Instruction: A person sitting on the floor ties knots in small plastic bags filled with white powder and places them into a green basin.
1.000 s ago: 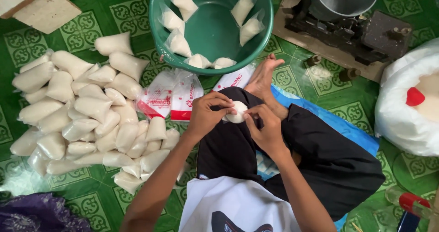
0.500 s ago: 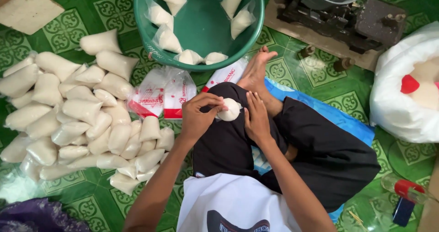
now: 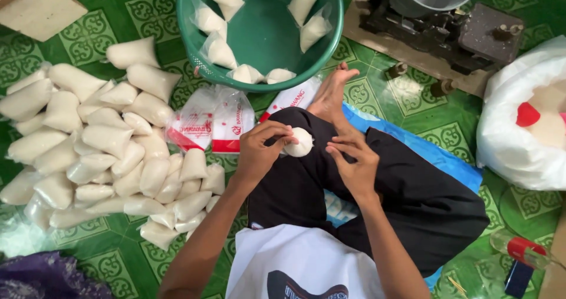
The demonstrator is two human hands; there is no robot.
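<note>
I sit cross-legged in black trousers on a green patterned floor. My left hand [image 3: 262, 152] grips a small clear bag of white powder [image 3: 299, 142] resting on my lap. Just to the right of that bag, my right hand [image 3: 355, 166] lies on my leg with its fingers apart and nothing in them. A green plastic basin [image 3: 321, 54] in front of my foot holds several more small filled bags. A pile of filled white bags [image 3: 100, 140] covers the floor at my left.
A few red-and-white printed plastic packets [image 3: 212, 122] lie between the pile and my knee. A dark metal scale with a pan [image 3: 448, 16] stands at the top right. A big white sack [image 3: 519, 122] sits at the right edge. A blue sheet [image 3: 436, 157] lies under my leg.
My right hand has let go of the small bag and settled on my leg. My left hand still holds the bag. The view has shifted slightly closer.
</note>
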